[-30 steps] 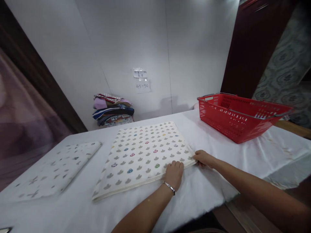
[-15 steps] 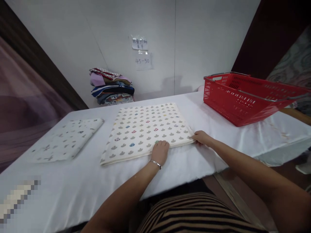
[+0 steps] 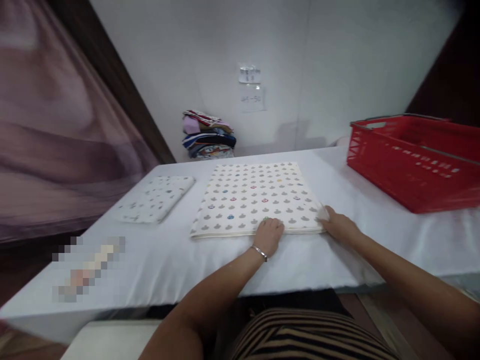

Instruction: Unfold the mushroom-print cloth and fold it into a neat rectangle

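Note:
A folded cream cloth [image 3: 247,200] with grey, red and blue mushroom-like prints lies flat in the middle of the table. My left hand [image 3: 269,235] rests on its near edge, fingers laid on top and nothing visibly gripped; a silver bracelet circles that wrist. At the near right corner my right hand [image 3: 339,225] pinches the layers of the same cloth, the corner slightly blurred. Farther left is a smaller folded white cloth [image 3: 155,199] with small dark prints, touched by neither hand.
The white-covered table [image 3: 157,265] meets the wall at the back. A red plastic basket [image 3: 412,165] stands at the right. Behind the table rises a pile of folded fabrics [image 3: 209,137]. A pixelated object [image 3: 90,270] lies front left, beside a hanging pinkish curtain [image 3: 67,125].
The view has swung left, so everything appears farther right. My left hand stays on the cloth's near edge, and my right hand remains at its corner. The cloth stays in place on the table.

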The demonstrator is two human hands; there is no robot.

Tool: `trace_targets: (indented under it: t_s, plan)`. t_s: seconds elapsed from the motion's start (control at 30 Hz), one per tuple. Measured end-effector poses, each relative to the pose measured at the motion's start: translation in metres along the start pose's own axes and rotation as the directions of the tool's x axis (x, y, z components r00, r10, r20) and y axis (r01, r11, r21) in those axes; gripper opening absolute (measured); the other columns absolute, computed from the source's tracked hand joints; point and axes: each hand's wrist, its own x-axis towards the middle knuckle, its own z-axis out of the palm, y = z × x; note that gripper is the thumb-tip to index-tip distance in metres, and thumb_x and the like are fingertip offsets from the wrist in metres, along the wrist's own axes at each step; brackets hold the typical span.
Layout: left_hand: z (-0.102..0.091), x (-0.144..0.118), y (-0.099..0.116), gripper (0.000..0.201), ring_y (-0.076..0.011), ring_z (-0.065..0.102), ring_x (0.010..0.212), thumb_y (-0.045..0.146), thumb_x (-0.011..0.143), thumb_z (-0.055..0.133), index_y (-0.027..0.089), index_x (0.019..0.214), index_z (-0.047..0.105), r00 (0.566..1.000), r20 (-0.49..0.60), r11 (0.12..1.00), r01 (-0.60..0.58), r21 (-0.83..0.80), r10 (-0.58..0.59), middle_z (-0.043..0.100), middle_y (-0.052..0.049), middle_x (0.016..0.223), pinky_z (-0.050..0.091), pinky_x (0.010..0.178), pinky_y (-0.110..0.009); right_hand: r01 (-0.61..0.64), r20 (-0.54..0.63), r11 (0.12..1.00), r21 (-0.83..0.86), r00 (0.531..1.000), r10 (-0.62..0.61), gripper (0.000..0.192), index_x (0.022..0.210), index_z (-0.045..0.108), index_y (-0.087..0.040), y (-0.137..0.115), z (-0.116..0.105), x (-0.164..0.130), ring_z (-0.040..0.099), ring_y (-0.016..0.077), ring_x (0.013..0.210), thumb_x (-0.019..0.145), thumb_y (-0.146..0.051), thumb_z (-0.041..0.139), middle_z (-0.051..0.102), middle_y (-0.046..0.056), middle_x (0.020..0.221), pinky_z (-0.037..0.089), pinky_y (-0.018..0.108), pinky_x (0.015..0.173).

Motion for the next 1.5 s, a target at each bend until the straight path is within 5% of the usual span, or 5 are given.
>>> trace_targets:
  t_s: [0.1, 0.33, 0.67, 1.2, 1.5]
  plan:
    - [0.001, -0.003, 0.000, 0.020, -0.0202, 0.047, 0.089, 0.009, 0.081, 0.043, 0.016, 0.097, 0.052, 1.000, -0.016, 1.000, 0.018, 0.019, -0.018, 0.053, -0.007, 0.092, 0.038, 0.074, -0.035, 0.221, -0.206, 0.961, -0.166, 0.945, -0.253, 0.049, 0.131, 0.040, -0.014, 0.001, 0.006, -0.004, 0.058, 0.0300, 0.090, 0.087, -0.035, 0.038, 0.062, 0.016, 0.101, 0.044, 0.037, 0.068]
    - [0.007, -0.007, 0.001, 0.014, -0.0194, 0.050, 0.085, 0.014, 0.082, 0.043, 0.016, 0.093, 0.051, 0.999, 0.005, 0.999, 0.051, -0.019, -0.051, 0.056, -0.006, 0.089, 0.038, 0.070, -0.034, 0.839, -0.271, 0.535, -0.104, 0.494, -0.827, 0.030, 0.111, 0.057, -0.018, -0.026, 0.027, -0.013, 0.055, 0.0217, 0.096, 0.089, -0.032, 0.042, 0.061, 0.011, 0.105, 0.045, 0.037, 0.082]
    - [0.001, -0.019, -0.015, 0.014, -0.0201, 0.048, 0.090, 0.013, 0.083, 0.041, 0.016, 0.093, 0.051, 0.997, 0.034, 0.997, 0.076, 0.001, -0.076, 0.055, -0.007, 0.093, 0.037, 0.071, -0.034, 0.835, -0.249, 0.531, -0.146, 0.488, -0.836, 0.032, 0.107, 0.063, -0.019, -0.029, 0.051, -0.010, 0.058, 0.0215, 0.087, 0.091, -0.027, 0.037, 0.063, 0.010, 0.097, 0.048, 0.035, 0.073]
    - [-0.039, -0.128, -0.137, 0.017, -0.0202, 0.048, 0.097, 0.009, 0.081, 0.042, 0.017, 0.091, 0.055, 0.837, 0.041, 0.832, 0.535, 0.148, -0.546, 0.058, -0.006, 0.099, 0.037, 0.083, -0.035, 0.825, -0.227, 0.536, -0.179, 0.495, -0.839, 0.038, 0.122, 0.055, -0.025, -0.019, 0.065, -0.010, 0.058, 0.0244, 0.097, 0.086, -0.024, 0.041, 0.062, 0.009, 0.107, 0.049, 0.037, 0.079]
    - [-0.039, -0.152, -0.166, 0.020, -0.0185, 0.054, 0.092, 0.005, 0.081, 0.042, 0.019, 0.085, 0.057, 0.833, 0.016, 0.824, 0.544, 0.157, -0.553, 0.061, -0.005, 0.093, 0.041, 0.082, -0.033, 0.844, -0.247, 0.528, -0.090, 0.495, -0.833, 0.050, 0.132, 0.043, -0.039, -0.001, 0.077, -0.004, 0.059, 0.0264, 0.101, 0.083, -0.026, 0.042, 0.059, 0.001, 0.120, 0.051, 0.041, 0.082]
